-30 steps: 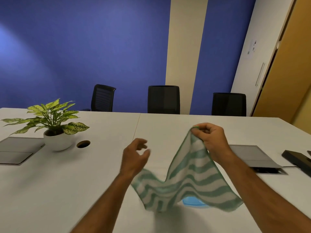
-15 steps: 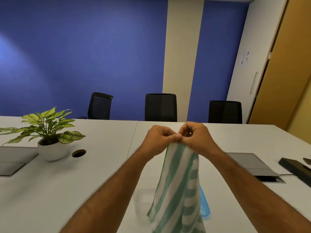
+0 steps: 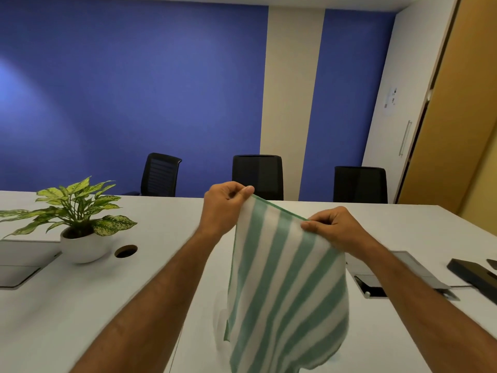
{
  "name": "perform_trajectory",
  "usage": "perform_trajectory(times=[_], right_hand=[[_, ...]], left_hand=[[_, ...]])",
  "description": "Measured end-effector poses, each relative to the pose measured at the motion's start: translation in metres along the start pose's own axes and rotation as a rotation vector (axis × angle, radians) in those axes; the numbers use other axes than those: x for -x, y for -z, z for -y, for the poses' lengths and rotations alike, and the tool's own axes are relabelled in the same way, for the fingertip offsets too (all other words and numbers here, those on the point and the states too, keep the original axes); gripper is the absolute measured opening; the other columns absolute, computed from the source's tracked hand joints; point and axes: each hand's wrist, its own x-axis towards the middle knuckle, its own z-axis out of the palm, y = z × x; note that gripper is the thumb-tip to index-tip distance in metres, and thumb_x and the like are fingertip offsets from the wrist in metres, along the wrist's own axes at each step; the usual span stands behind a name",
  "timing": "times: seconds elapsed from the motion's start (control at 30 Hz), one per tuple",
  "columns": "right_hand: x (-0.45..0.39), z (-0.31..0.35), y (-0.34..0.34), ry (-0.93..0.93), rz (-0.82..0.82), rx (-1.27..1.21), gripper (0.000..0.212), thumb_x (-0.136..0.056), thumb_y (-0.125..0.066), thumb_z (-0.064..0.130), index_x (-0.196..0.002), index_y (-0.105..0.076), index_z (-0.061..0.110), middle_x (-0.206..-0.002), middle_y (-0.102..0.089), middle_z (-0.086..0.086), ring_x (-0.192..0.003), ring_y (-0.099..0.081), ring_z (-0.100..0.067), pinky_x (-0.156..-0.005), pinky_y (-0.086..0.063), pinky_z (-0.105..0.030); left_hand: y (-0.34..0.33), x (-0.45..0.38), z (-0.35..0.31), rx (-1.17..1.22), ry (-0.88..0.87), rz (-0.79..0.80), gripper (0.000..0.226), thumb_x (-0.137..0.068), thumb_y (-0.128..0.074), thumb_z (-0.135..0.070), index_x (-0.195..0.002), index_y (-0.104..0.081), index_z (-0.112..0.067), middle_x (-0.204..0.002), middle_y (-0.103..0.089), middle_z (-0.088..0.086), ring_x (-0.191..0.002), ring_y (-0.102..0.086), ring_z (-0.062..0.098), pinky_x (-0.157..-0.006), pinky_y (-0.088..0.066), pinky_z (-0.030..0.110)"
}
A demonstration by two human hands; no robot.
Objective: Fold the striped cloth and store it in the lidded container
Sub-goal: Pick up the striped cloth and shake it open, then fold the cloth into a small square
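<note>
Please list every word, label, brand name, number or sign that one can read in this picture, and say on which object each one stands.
No text can be read anywhere in this picture.
Small notice on the white wall panel at the right: it carries dark marks, but they are too small and blurred to read.
Striped cloth, held by the left hand and the right hand: only green and white stripes, no label visible.
Plant pot: plain white, no marking.

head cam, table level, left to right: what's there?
Plant → cable hole → left hand → striped cloth → right hand → open floor box → black device.
</note>
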Motion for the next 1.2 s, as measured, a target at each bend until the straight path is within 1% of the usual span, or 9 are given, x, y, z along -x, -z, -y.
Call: perform_trajectory(times=[0.07, 0.23, 0.3, 0.4, 0.5, 0.7, 0.8, 0.9, 1.2], right_hand=[[-0.003, -0.003, 0.011, -0.010, -0.011, 0.038, 0.013, -0.076, -0.078, 0.031, -0.074, -0.081, 0.019, -0.072, -0.076, 0.000, -0.066, -0.067, -0.010, -0.066, -0.054, -0.028], [-0.010, -0.014, 0.042, -0.032, -0.002, 0.163, 0.014, -0.076, -0.078, 0.032, -0.077, -0.080, 0.018, -0.075, -0.076, 0.000, -0.074, -0.070, -0.017, -0.071, -0.056, -0.033], [-0.011, -0.018, 0.053, -0.058, -0.004, 0.188, 0.012, -0.078, -0.076, 0.030, -0.077, -0.080, 0.018, -0.075, -0.075, -0.002, -0.074, -0.070, -0.021, -0.064, -0.056, -0.028], [-0.007, -0.024, 0.067, -0.065, -0.044, 0.135, 0.013, -0.080, -0.075, 0.026, -0.077, -0.079, 0.014, -0.072, -0.071, -0.017, -0.060, -0.061, -0.026, -0.051, -0.048, -0.026], [-0.006, -0.026, 0.074, -0.069, -0.124, 0.006, 0.012, -0.083, -0.071, 0.021, -0.083, -0.077, 0.010, -0.074, -0.067, -0.026, -0.060, -0.055, -0.028, -0.051, -0.047, -0.031], [-0.015, -0.020, 0.064, -0.149, -0.242, -0.307, 0.019, -0.093, -0.057, 0.010, -0.104, -0.067, -0.003, -0.083, -0.066, -0.013, -0.081, -0.060, -0.033, -0.072, -0.055, -0.042], [-0.023, -0.014, 0.053, -0.238, -0.398, -0.361, 0.021, -0.090, -0.063, 0.011, -0.104, -0.067, -0.004, -0.088, -0.069, -0.017, -0.073, -0.065, -0.028, -0.062, -0.057, -0.038], [-0.034, -0.005, 0.038, -0.279, -0.507, -0.408, 0.019, -0.086, -0.068, 0.016, -0.097, -0.069, 0.000, -0.098, -0.071, -0.020, -0.083, -0.070, -0.033, -0.065, -0.059, -0.039], [-0.047, 0.042, -0.016, -0.186, -0.400, -0.398, 0.012, -0.083, -0.072, 0.022, -0.080, -0.071, 0.011, -0.087, -0.073, -0.014, -0.082, -0.073, -0.032, -0.065, -0.063, -0.045]], left_hand=[[0.009, -0.005, 0.001, -0.036, -0.006, -0.025, 0.023, -0.090, -0.069, -0.034, -0.081, -0.075, -0.014, -0.069, -0.067, -0.003, -0.066, -0.060, 0.012, -0.062, -0.050, 0.028], [0.031, -0.016, 0.009, -0.043, 0.025, -0.106, 0.026, -0.089, -0.070, -0.036, -0.080, -0.076, -0.013, -0.065, -0.066, -0.002, -0.064, -0.061, 0.016, -0.069, -0.061, 0.050], [0.039, -0.019, 0.012, -0.041, 0.037, -0.137, 0.027, -0.089, -0.070, -0.036, -0.079, -0.075, -0.012, -0.065, -0.067, 0.000, -0.064, -0.061, 0.017, -0.069, -0.060, 0.054], [0.050, -0.024, 0.018, -0.046, 0.063, -0.181, 0.029, -0.089, -0.070, -0.039, -0.077, -0.074, -0.013, -0.068, -0.068, 0.009, -0.064, -0.060, 0.020, -0.068, -0.059, 0.056], [0.055, -0.027, 0.027, -0.046, 0.085, -0.203, 0.034, -0.086, -0.069, -0.047, -0.075, -0.072, -0.015, -0.073, -0.071, 0.013, -0.067, -0.064, 0.030, -0.068, -0.059, 0.057], [0.050, -0.028, 0.030, -0.037, 0.138, -0.245, 0.037, -0.091, -0.065, -0.045, -0.078, -0.070, -0.011, -0.072, -0.065, 0.005, -0.070, -0.062, 0.024, -0.069, -0.060, 0.057], [0.043, -0.027, 0.031, -0.069, 0.166, -0.275, 0.039, -0.092, -0.063, -0.044, -0.079, -0.068, -0.008, -0.068, -0.062, 0.001, -0.066, -0.059, 0.019, -0.068, -0.061, 0.054], [0.030, -0.028, 0.027, -0.050, 0.205, -0.290, 0.040, -0.092, -0.062, -0.044, -0.076, -0.066, -0.008, -0.069, -0.064, 0.004, -0.069, -0.064, 0.024, -0.067, -0.061, 0.053], [-0.028, -0.014, -0.005, 0.340, 0.345, -0.130, 0.032, -0.091, -0.068, -0.036, -0.069, -0.060, -0.014, -0.082, -0.071, 0.013, -0.077, -0.073, 0.033, -0.055, -0.061, 0.038]])
